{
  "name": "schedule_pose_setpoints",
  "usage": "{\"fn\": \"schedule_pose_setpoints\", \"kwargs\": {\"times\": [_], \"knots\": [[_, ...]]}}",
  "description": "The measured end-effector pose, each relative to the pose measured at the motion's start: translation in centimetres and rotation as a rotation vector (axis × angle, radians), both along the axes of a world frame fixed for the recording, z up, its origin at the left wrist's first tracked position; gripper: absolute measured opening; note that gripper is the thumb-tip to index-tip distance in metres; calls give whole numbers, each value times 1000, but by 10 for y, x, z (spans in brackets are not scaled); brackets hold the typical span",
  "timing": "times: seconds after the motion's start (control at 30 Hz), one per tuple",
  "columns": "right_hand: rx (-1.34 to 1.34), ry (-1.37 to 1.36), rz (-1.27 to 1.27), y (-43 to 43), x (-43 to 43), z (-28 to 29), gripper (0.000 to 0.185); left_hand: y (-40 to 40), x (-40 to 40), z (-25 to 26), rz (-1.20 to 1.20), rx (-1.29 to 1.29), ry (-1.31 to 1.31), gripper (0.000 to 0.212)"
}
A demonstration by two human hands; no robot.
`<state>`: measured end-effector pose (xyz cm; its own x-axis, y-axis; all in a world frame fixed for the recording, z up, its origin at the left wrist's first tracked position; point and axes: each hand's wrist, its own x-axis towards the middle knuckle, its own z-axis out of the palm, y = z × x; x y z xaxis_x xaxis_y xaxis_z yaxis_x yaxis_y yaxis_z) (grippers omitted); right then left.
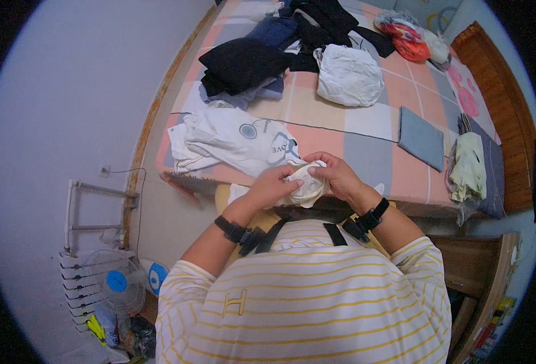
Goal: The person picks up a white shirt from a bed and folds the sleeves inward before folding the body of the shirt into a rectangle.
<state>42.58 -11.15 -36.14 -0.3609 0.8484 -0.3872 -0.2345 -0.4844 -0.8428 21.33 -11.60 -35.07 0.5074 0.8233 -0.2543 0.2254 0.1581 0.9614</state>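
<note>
Both of my hands grip a bunched white cloth garment at the near edge of the bed. My left hand pinches its left side between thumb and fingers. On the other side, my right hand has its thumb pressed on the top edge of the cloth. Just beyond my left hand lies a white printed shirt, loosely spread and creased. The cloth's lower folds hang close to my lap, and its full shape is hidden by the bunching.
On the checked bedspread are black folded clothes, a bundled white garment, a grey folded cloth and a pale yellow-green garment. Bagged items sit at the far right. An electric fan stands at left.
</note>
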Motion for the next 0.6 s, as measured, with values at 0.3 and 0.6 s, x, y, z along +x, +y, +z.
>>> {"fn": "schedule_pose_setpoints", "kwargs": {"times": [0.3, 0.6], "knots": [[-26, 6, -96, -2, 4, -3, 26, 5, -15, -13, -70, -173, -71, 27], [-39, -13, -107, 1, 8, -13, 27, 7, -23, -29, -71, -94, -72, 23]]}}
